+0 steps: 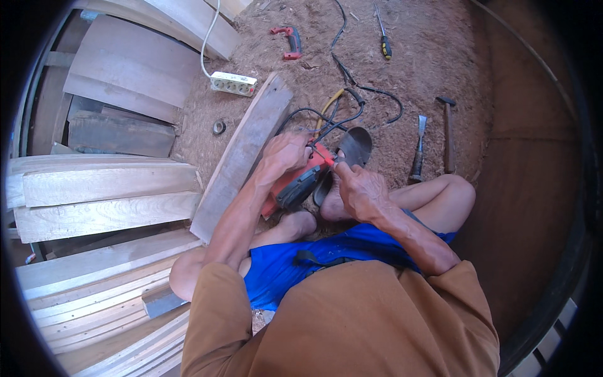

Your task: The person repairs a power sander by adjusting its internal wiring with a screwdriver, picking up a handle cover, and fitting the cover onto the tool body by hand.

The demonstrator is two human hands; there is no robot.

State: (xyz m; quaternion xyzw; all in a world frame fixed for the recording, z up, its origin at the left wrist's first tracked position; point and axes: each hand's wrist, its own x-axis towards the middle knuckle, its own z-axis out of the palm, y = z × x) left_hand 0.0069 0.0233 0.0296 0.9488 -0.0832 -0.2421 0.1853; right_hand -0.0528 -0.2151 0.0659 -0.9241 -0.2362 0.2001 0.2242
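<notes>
Between my legs lies a red and black power tool [295,185], its cable end pointing away from me. My left hand [287,152] is closed on that end, where dark wires come out. My right hand [361,188] is closed at the tool's right side, around something slim with a red part by the fingertips; its kind is hard to make out. A black and yellow cable [333,100] loops just beyond both hands. A dark sandal [355,146] is on my foot close to the right hand. Farther off lies a loose red and black handle piece [292,43].
A wooden plank [242,157] lies beside the tool on the left. Beyond it are a power strip [232,83], a tape roll [218,127] and stacked boards [110,182]. To the right lie a chisel [419,147], a hammer [448,135] and a screwdriver [384,41] on the sawdust-strewn ground.
</notes>
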